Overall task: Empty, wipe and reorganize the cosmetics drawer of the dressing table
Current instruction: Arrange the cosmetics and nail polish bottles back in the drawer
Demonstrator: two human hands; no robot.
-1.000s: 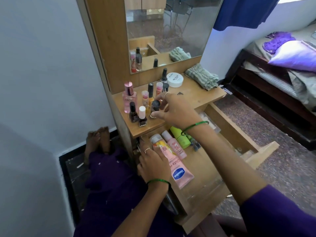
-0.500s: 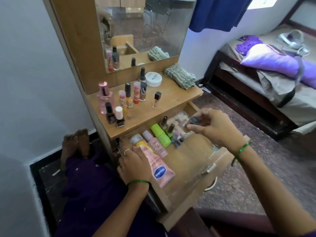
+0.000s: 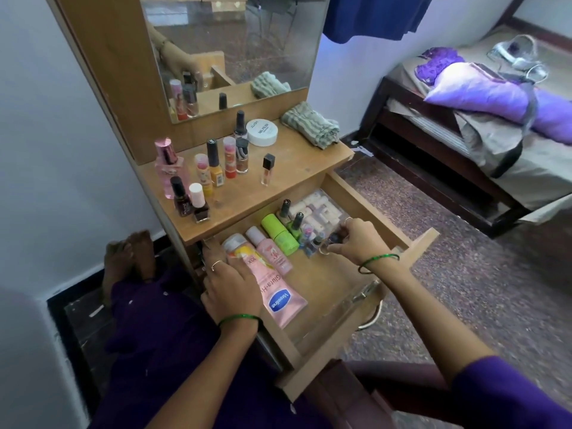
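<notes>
The wooden drawer (image 3: 322, 280) of the dressing table is pulled out. Inside, my right hand (image 3: 356, 239) pinches a small dark-capped bottle (image 3: 333, 239) among a cluster of small nail-polish bottles (image 3: 297, 224). My left hand (image 3: 230, 286) rests flat on the drawer's left side, fingers over a yellow-and-white bottle (image 3: 240, 247). Beside it lie a pink Vaseline tube (image 3: 278, 292), a pink bottle (image 3: 269, 252) and a green bottle (image 3: 277, 235). A clear box of pale tubes (image 3: 318, 209) sits at the drawer's back.
On the tabletop (image 3: 294, 168) stand several nail polishes, a pink perfume bottle (image 3: 167, 168), a white jar (image 3: 262, 132) and a folded striped cloth (image 3: 311, 125) below the mirror (image 3: 235, 41). A bed (image 3: 464, 125) stands to the right. My feet lie against the left wall.
My right hand lifted a small dark-capped bottle off the tabletop, carried it right and down, and now holds it low inside the drawer. My left hand stayed on the drawer's left side.
</notes>
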